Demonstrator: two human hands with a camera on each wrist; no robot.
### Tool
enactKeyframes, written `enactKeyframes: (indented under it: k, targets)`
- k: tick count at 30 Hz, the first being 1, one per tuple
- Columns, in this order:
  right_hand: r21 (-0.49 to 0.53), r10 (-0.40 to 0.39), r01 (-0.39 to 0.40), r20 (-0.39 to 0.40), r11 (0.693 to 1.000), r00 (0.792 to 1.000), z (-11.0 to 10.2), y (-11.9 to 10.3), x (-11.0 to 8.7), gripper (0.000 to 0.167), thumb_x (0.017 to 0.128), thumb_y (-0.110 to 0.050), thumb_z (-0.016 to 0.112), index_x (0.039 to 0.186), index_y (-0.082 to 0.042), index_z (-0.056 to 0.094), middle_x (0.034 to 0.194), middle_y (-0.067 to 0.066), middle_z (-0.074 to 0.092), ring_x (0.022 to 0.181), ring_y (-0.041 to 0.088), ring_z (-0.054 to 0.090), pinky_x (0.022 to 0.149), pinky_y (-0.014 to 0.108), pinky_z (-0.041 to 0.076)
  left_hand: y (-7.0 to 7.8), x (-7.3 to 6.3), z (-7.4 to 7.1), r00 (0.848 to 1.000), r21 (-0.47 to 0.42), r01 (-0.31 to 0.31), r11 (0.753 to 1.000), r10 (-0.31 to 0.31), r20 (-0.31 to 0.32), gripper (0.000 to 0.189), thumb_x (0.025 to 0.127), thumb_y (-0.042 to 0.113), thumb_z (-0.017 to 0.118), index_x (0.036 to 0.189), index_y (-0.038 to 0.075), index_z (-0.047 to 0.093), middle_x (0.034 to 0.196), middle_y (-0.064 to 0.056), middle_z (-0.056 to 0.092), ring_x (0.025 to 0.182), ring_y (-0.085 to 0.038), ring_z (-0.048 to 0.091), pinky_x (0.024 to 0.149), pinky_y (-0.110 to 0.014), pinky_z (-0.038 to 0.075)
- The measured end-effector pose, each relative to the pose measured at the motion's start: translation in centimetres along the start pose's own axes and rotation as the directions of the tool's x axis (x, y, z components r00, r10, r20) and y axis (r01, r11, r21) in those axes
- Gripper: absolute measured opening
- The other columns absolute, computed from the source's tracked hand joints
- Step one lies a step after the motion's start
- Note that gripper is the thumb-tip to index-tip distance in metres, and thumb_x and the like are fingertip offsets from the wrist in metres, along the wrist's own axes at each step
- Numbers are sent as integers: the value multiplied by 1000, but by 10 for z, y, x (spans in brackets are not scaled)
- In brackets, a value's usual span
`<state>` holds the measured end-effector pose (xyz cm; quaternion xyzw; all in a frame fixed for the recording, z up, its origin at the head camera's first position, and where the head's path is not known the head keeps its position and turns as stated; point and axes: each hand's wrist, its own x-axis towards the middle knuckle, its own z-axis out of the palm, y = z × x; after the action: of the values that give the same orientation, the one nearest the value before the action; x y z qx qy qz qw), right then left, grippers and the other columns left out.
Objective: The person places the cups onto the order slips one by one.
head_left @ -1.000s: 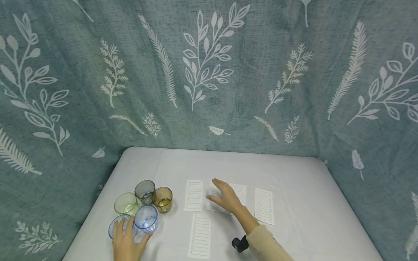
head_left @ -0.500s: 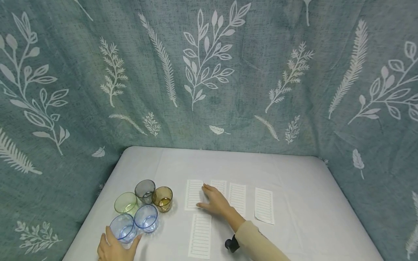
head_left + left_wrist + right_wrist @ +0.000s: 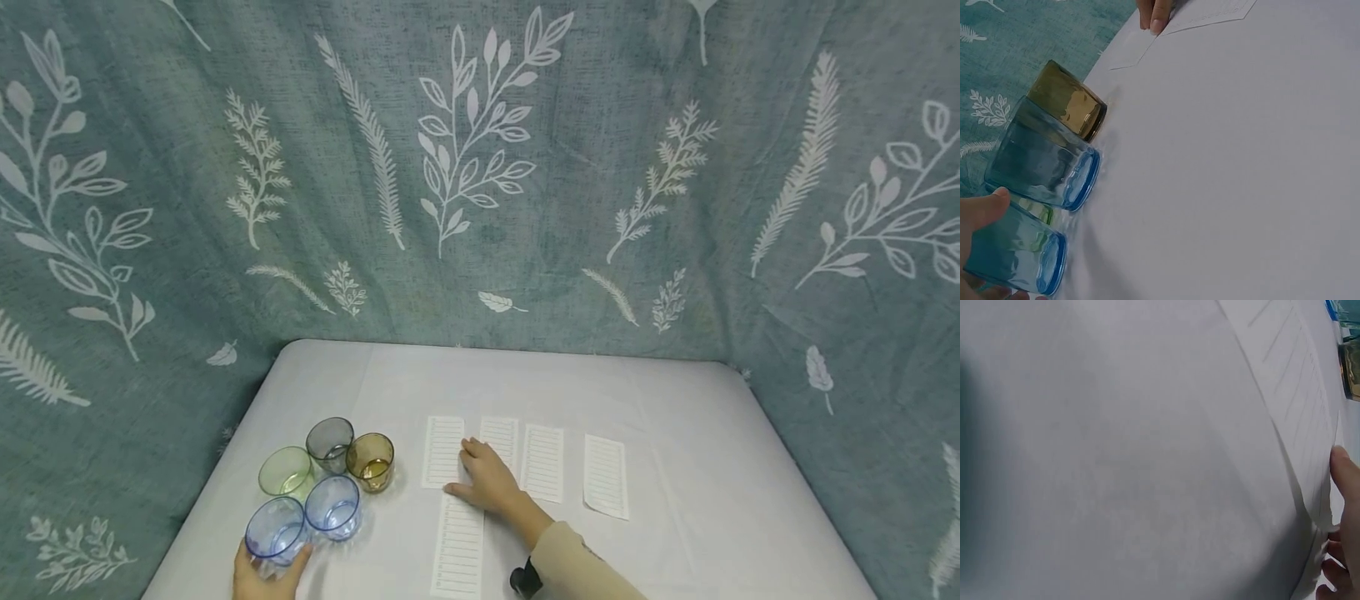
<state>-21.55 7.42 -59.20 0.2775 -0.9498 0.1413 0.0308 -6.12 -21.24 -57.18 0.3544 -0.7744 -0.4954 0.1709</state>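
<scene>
My left hand [image 3: 266, 579] grips the nearest blue glass [image 3: 275, 542], which stands upright. Its thumb [image 3: 988, 209] lies on the glass wall in the left wrist view; the other fingers are partly hidden. My right hand [image 3: 491, 482] rests low over the lined paper strips, thumb and fingers spread. Its thumb is at the meeting of the upper left strip [image 3: 441, 454] and the lower strip [image 3: 457, 554]. In the right wrist view, the thumb [image 3: 1345, 475] touches a paper edge. A second blue glass [image 3: 332, 510] stands beside the held one.
Behind the blue glasses stand a green glass [image 3: 287, 473], a grey glass [image 3: 330, 443] and an amber glass [image 3: 371, 461]. More lined strips lie to the right, among them the rightmost strip [image 3: 605, 477]. A patterned curtain [image 3: 480, 167] surrounds the white table [image 3: 697, 433].
My left hand has left the top of the near blue glass and come round its near side to hold it. My right hand has moved left and nearer across the strips.
</scene>
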Motion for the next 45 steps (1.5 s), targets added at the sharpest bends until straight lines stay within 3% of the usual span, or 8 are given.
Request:
enactKeyframes:
  k: [9, 13, 16, 21, 24, 29, 41, 45]
  targets:
    - [-1, 41, -41, -61, 999, 997, 6, -10, 0, 64, 84, -49, 63, 117, 6, 61, 133, 18, 52, 127, 32, 46, 108, 43, 35, 1, -2, 2, 998, -62, 10, 998, -13, -54, 84, 74, 18, 76, 136, -12, 28, 125, -42, 40, 113, -54, 40, 94, -60, 35]
    - [16, 65, -64, -55, 998, 996, 6, -9, 0, 69, 84, -50, 62, 123, 6, 56, 137, 20, 48, 129, 34, 42, 109, 44, 32, 0, -1, 4, 999, -157, 4, 988, -11, -41, 85, 73, 11, 77, 139, -9, 26, 131, -39, 37, 119, -50, 39, 93, -30, 45]
    - [13, 78, -77, -24, 997, 997, 6, -7, 1, 71, 85, -53, 59, 127, 5, 54, 140, 20, 45, 132, 34, 40, 110, 44, 31, -2, 1, 6, 1000, -266, 4, 964, -11, -24, 88, 73, 5, 77, 142, -7, 24, 139, -35, 32, 127, -48, 33, 93, -11, 39]
    - [-18, 67, -67, 3, 998, 998, 5, -5, 3, 71, 85, -54, 58, 126, 4, 55, 139, 18, 46, 131, 33, 40, 110, 43, 32, -4, 5, 9, 999, -364, 11, 931, -25, -33, 86, 72, 2, 78, 142, -6, 28, 140, -32, 35, 130, -47, 31, 99, -13, 35]
    - [-42, 53, -53, 9, 998, 999, 4, -4, 4, 71, 85, -55, 58, 125, 3, 57, 139, 18, 47, 131, 32, 41, 110, 43, 32, -3, 6, 7, 999, -356, 30, 934, -41, -24, 86, 72, 3, 78, 141, -7, 28, 141, -33, 33, 131, -49, 29, 110, -36, 33]
    - [-89, 14, -12, 25, 996, 1000, 2, -3, 6, 69, 85, -56, 57, 123, 2, 59, 138, 18, 48, 132, 30, 41, 111, 42, 31, 2, 6, 3, 999, -321, 24, 947, -36, -31, 87, 72, 1, 77, 141, -9, 26, 142, -34, 30, 132, -50, 27, 103, -62, 27]
    - [-18, 17, -16, 68, 1000, 998, 1, -3, 8, 70, 85, -54, 59, 125, 3, 56, 141, 19, 44, 134, 30, 36, 111, 40, 30, 38, -4, -12, 995, -209, -48, 977, 28, -98, 83, 72, 8, 80, 141, -5, 33, 138, -32, 40, 126, -48, 39, 97, -60, 36]
    - [27, 37, -39, 68, 999, 997, 0, -5, 7, 70, 84, -53, 60, 126, 4, 55, 142, 19, 43, 134, 31, 37, 108, 40, 35, 54, -6, -17, 993, -182, -48, 982, 27, -116, 81, 72, 10, 80, 140, -3, 37, 139, -28, 43, 124, -45, 43, 101, -44, 42]
